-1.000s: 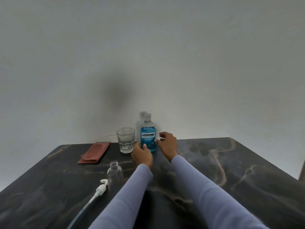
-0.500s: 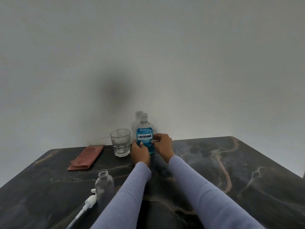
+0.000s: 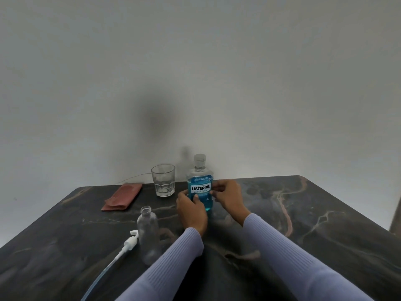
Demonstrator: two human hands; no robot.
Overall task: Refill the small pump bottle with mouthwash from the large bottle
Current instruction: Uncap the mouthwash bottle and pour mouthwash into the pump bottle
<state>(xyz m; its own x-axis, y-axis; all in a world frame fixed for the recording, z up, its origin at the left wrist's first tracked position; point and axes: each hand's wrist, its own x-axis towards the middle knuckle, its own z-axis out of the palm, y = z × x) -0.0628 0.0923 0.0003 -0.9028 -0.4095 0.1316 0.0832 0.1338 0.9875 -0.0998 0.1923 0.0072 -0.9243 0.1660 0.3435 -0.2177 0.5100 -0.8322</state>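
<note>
Both hands, the left hand (image 3: 191, 208) and right hand (image 3: 227, 195), grip the one upright mouthwash bottle (image 3: 200, 187) between them; one open small bottle (image 3: 148, 232) stands left of the grip.

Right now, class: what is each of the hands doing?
Left hand: grips the mouthwash bottle low on its side.
Right hand: fingers curled round the bottle's other side.

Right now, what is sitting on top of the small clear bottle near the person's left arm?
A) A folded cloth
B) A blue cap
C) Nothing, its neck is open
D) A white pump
C: the small clear bottle stands with an open neck, and the white pump lies on the table beside it.
</note>
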